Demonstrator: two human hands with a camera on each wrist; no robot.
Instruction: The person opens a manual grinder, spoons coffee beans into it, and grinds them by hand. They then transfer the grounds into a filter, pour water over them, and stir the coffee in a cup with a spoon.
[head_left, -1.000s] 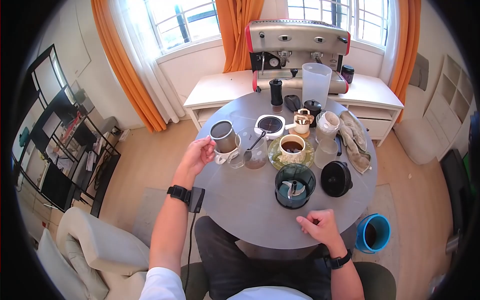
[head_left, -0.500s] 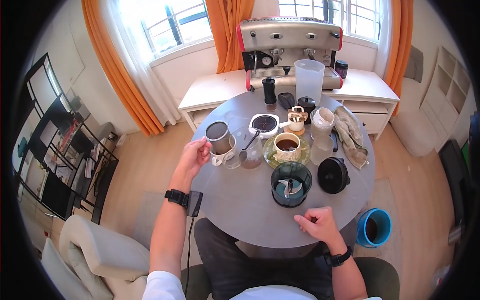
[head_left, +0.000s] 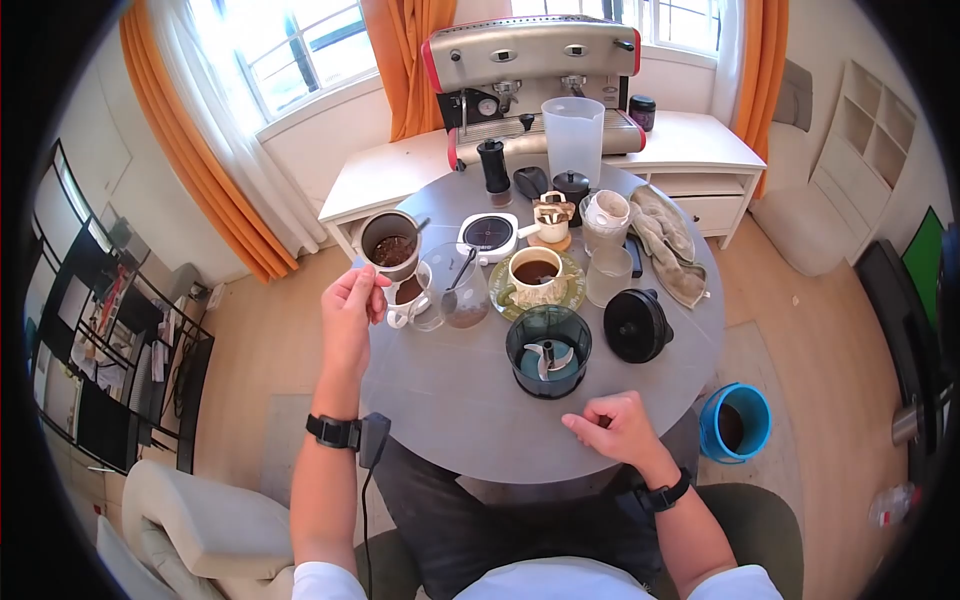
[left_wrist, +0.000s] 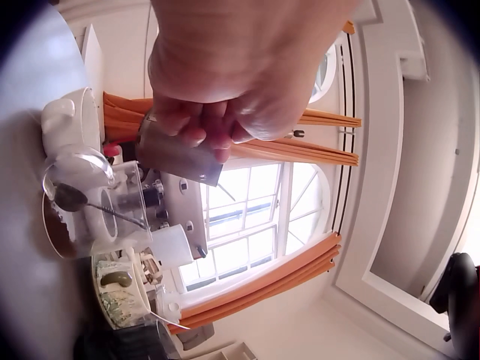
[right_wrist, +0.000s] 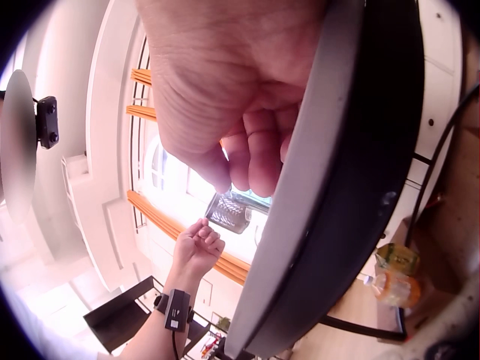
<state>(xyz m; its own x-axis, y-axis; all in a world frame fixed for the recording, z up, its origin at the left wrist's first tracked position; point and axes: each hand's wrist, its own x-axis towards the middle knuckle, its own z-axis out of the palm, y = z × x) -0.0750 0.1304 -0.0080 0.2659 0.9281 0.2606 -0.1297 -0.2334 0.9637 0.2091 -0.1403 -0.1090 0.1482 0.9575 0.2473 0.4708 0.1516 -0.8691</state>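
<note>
My left hand (head_left: 355,300) pinches a grey metal vessel (head_left: 375,243) by its lower side, tilted so that brown grounds show inside it. Below hangs no gap that I can judge above a white cup (head_left: 424,283) with dark contents. In the left wrist view the vessel (left_wrist: 176,154) is under the fingers of that hand (left_wrist: 232,67); the right wrist view shows its patterned side (right_wrist: 229,214). At the table's near edge lies my right hand (head_left: 615,425), fingers loosely curled and holding nothing, close to a dark blender bowl (head_left: 548,385) with blades.
On the round grey table (head_left: 450,420) stand a glass jug (head_left: 468,300) with a spoon, a coffee cup (head_left: 537,290) on a green plate, a white scale (head_left: 468,250), a black lid (head_left: 635,325) and a cloth (head_left: 665,235). A blue bucket (head_left: 712,430) is on the floor at right.
The metal vessel in my left hand has tipped, so its brown contents show now, and the white cup's dark contents have come into view. The right hand stays by the table edge; the head view has shifted.
</note>
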